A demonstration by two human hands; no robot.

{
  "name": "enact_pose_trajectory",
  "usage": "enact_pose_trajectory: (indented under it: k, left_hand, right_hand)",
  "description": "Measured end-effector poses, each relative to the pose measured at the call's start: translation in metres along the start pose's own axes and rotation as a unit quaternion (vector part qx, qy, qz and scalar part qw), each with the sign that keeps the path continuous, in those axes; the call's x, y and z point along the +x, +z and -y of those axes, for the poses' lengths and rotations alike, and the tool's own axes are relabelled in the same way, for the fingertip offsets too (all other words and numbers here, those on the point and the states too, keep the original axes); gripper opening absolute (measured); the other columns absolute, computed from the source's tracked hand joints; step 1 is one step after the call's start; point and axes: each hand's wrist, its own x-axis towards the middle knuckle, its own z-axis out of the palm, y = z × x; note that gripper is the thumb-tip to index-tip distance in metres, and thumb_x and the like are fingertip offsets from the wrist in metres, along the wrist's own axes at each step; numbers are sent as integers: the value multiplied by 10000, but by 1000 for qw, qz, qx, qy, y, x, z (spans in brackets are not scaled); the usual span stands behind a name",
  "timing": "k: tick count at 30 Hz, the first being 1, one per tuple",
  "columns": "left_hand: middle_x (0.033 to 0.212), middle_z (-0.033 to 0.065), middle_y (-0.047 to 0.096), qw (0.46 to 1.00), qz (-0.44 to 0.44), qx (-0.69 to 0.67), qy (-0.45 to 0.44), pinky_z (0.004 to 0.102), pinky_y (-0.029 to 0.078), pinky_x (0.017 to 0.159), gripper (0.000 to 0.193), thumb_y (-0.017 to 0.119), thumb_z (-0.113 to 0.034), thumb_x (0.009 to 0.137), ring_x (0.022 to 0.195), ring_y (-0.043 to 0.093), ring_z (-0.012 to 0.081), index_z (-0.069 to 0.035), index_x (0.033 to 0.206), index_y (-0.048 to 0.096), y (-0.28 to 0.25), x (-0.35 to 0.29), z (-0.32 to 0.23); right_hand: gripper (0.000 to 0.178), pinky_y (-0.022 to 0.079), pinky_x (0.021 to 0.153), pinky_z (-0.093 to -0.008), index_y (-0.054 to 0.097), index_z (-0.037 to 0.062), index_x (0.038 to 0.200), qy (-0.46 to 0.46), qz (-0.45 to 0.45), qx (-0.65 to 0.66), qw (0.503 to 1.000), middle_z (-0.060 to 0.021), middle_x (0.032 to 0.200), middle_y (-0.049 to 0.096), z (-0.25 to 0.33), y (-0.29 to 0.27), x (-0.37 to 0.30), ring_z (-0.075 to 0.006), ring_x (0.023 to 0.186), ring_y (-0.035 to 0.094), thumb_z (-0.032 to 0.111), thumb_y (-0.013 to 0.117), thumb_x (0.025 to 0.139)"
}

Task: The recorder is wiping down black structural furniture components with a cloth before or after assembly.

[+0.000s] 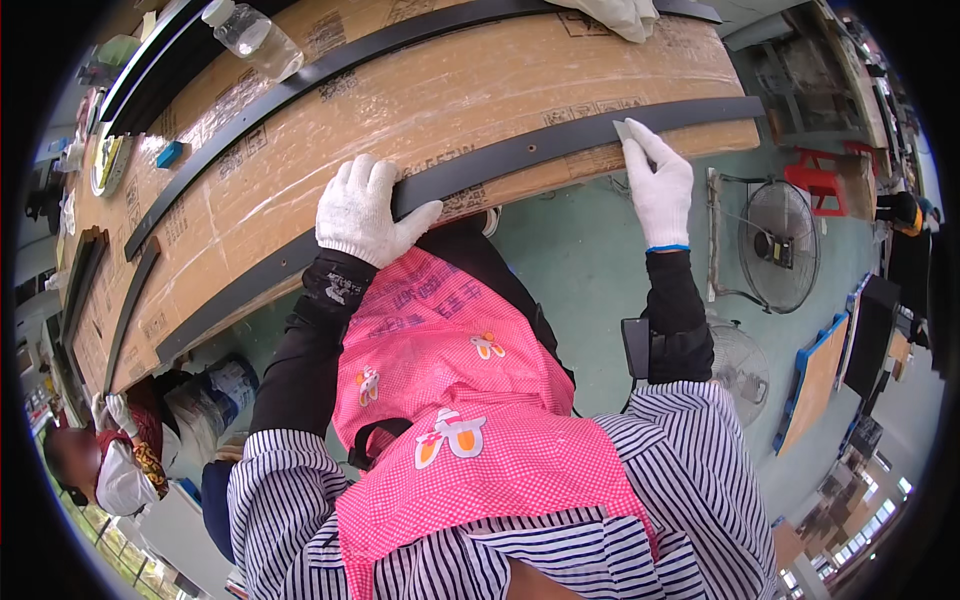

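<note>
Cardboard [480,90] covers the table, and a long dark strip [480,170] lies along its near edge, its right end jutting slightly past the table's corner. One small hole [531,147] shows in the strip between the hands.

The left hand [368,208], in a white glove, lies over the strip left of that hole, half open: fingers together and bent across it, thumb spread out on the near side. Whether it grips or only presses, I cannot tell. The right hand [660,190], gloved too, is nearly closed at the fingertips, pinching a thin grey piece [622,130] against the strip toward its right end.

A second strip [400,35] runs along the far side of the cardboard, with a clear bottle [255,42] beside it and a pale cloth [620,12] at the top. A blue block [170,154] and a shorter strip [135,310] lie at the left. A fan [775,245] and a red stool [820,182] stand to the right; a co-worker [130,470] is at the lower left.
</note>
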Motion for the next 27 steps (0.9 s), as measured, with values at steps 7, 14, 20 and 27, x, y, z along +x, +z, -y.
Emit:
enact_pose_trajectory:
  k: [7,14,20,27]
  left_hand:
    - [951,147,617,1000,6,-3,-7,471,529,818,506,867,-420,764,939,632,370,-38,1009,641,-2,-3,-4]
    - [944,141,615,1000,-11,-10,4,468,527,815,504,869,-421,766,930,632,365,-41,1004,639,0,-2,0]
    - [939,137,615,1000,-12,-13,2,467,525,810,501,872,-417,764,921,633,362,-42,1001,638,-1,-2,0]
    - [948,134,620,1000,-1,-11,-4,468,527,820,498,869,-420,763,924,638,357,-49,1008,645,0,-2,1]
  right_hand:
    - [265,572,827,-334,773,76,1214,-85,78,-102,988,-132,1025,770,37,33,-32,-284,906,749,139,699,968]
    - [277,575,845,-340,764,56,1228,-61,85,-90,990,-137,1054,779,34,30,-28,-289,938,756,144,696,975]
    - [267,574,816,-339,770,82,1218,-58,84,-79,992,-136,1029,767,32,31,-30,-271,901,753,141,695,969]
    - [261,569,800,-339,769,66,1203,-99,58,-74,991,-142,1004,761,27,32,-28,-289,880,746,134,701,961]
